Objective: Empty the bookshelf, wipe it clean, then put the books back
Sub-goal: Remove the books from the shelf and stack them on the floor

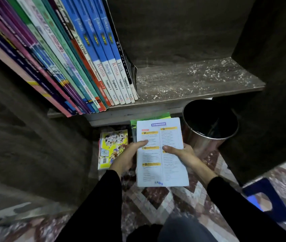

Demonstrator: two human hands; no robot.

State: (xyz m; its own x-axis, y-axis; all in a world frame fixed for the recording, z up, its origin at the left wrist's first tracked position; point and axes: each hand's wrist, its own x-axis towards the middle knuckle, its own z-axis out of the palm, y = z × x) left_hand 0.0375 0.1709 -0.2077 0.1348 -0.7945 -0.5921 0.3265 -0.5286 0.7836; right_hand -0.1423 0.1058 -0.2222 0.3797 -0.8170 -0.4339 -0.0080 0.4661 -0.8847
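Item: black sleeves, lower frame, mine. Left hand (pixel 127 157) and right hand (pixel 182 153), both clamped on the edges of a thin white-paged book open at its contents page (pixel 161 152), thumbs on top, held mid-frame above the patterned floor. Beyond: yellow cartoon-cover book (pixel 112 148) on the floor; shiny steel bin (pixel 208 130). Farthest: dark wooden shelf board (pixel 199 81), right half bare and speckled; upright row of coloured textbooks (pixel 69 63) on the left. Step, judged: emptying. Next: lay this one down, pull more.
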